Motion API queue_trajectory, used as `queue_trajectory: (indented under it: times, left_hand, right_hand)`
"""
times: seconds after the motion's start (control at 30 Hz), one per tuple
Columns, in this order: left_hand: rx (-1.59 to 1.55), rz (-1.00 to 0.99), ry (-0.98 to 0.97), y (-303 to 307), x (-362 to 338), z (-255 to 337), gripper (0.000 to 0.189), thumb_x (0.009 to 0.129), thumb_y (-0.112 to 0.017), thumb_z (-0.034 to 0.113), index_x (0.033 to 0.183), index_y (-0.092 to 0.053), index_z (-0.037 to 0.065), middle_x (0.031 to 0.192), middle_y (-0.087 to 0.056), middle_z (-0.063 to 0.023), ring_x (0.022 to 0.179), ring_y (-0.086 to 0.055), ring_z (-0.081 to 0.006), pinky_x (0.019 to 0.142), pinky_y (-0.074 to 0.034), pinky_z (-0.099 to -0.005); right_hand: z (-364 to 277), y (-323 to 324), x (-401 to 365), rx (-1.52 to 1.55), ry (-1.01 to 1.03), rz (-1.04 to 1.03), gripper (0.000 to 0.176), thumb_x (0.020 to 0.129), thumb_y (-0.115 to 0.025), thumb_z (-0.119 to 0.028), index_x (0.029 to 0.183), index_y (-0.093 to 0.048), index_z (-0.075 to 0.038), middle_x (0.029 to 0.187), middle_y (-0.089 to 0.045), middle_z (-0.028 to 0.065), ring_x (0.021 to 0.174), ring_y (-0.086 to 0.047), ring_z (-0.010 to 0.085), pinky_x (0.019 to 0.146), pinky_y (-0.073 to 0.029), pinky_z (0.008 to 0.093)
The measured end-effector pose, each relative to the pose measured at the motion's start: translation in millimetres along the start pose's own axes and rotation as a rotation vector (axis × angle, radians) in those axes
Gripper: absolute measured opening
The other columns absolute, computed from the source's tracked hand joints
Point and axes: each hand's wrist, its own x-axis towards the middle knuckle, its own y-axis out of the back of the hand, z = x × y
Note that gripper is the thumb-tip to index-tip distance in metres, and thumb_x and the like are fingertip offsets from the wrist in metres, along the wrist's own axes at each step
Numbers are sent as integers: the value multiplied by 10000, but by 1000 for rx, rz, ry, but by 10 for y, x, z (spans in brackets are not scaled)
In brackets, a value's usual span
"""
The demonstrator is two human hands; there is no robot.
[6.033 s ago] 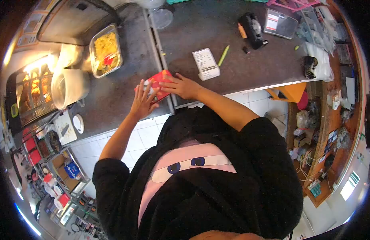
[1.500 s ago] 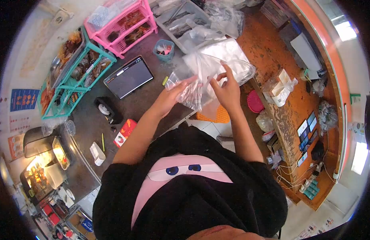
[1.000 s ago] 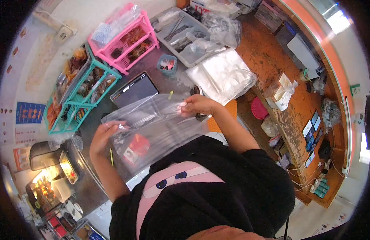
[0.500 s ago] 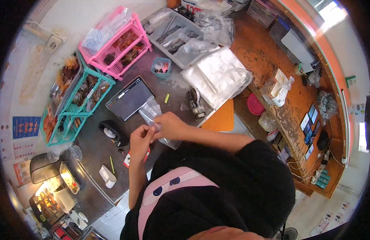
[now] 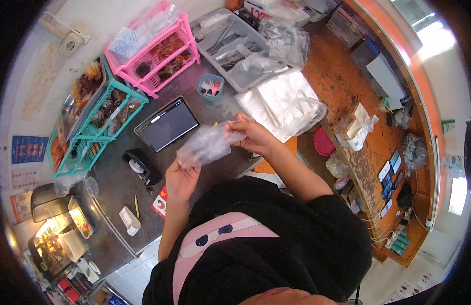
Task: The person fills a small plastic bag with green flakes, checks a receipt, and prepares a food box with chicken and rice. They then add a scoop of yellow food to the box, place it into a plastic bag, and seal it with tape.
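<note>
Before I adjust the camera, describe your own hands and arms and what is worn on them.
My left hand and right hand are ungloved, the fingers bare, with no watch to be seen at either wrist. Loose black sleeves stop around the elbows. They match my black top, where a pink panel shows two dark blue cartoon eyes.

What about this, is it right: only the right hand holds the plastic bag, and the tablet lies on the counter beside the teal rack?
Not quite: the head view shows the left hand holding the plastic bag too, along with the right hand. The tablet does lie on the counter beside the teal rack.
</note>
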Motion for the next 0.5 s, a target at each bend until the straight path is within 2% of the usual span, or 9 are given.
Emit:
queue_trajectory:
  times: [0.03,0.1,0.13,0.17,0.2,0.27,0.3,0.43,0.5]
  left_hand:
    - [96,-50,33,-16,-4,28,175,1017,-551,265,1014,-602,97,966,-668,-33,888,-643,-166,817,-514,-352]
    - [289,-142,98,-80,-55,82,155,977,-620,248,986,-586,98,857,-645,1,786,-618,-134,719,-503,-318]
    - [774,-129,-44,-207,-131,89,166,945,-659,233,971,-572,94,806,-607,13,738,-580,-117,673,-472,-303]
    - [1259,-104,-188,-373,-235,93,194,912,-697,218,956,-557,91,755,-569,24,689,-541,-101,628,-441,-288]
    - [1741,-65,-332,-476,-312,100,233,879,-735,203,941,-543,88,705,-531,36,641,-503,-85,583,-409,-273]
    - [1811,62,-531,-422,-279,255,309,776,-801,99,897,-518,85,646,-439,32,583,-395,-66,533,-327,-258]
    - [1869,136,-550,-271,-236,471,312,764,-803,82,890,-517,86,640,-431,26,576,-395,-69,529,-328,-263]
    - [1971,375,-792,-275,-47,899,305,728,-776,1,870,-518,79,649,-417,-8,572,-412,-114,540,-363,-293]
    - [1971,509,-947,-239,82,923,307,710,-772,-8,878,-528,71,682,-447,-35,614,-461,-169,589,-400,-325]
  right_hand:
    - [-35,14,33,-36,-45,50,229,944,-567,-38,821,-423,-168,773,-633,44,660,-646,157,577,-543,280]
    - [-111,207,152,-145,-119,-129,225,943,-557,-34,838,-414,-172,770,-619,37,641,-615,132,540,-494,270]
    - [-167,200,177,-202,-156,-220,223,943,-552,-32,847,-410,-174,768,-612,33,631,-599,120,521,-470,265]
    - [-207,172,174,-340,-136,-167,209,930,-600,-43,875,-430,-152,755,-555,-26,596,-496,76,482,-334,245]
    - [-256,75,117,-624,-25,-162,190,925,-615,-69,902,-442,-143,735,-542,-32,587,-488,72,479,-334,248]
    - [-438,-155,-22,-1196,224,-150,187,916,-647,-122,958,-464,-125,695,-514,-43,571,-471,64,474,-335,253]
    - [-554,-316,-143,-1363,290,-218,207,886,-699,-197,982,-553,-87,634,-569,17,538,-546,140,497,-406,313]
    - [-549,-808,-497,-1729,369,-395,261,833,-736,-283,914,-698,-39,775,-682,232,785,-668,435,737,-519,482]
    - [-443,-729,-373,-1732,588,-331,208,854,-724,-238,916,-692,-43,723,-664,180,681,-669,333,672,-522,421]
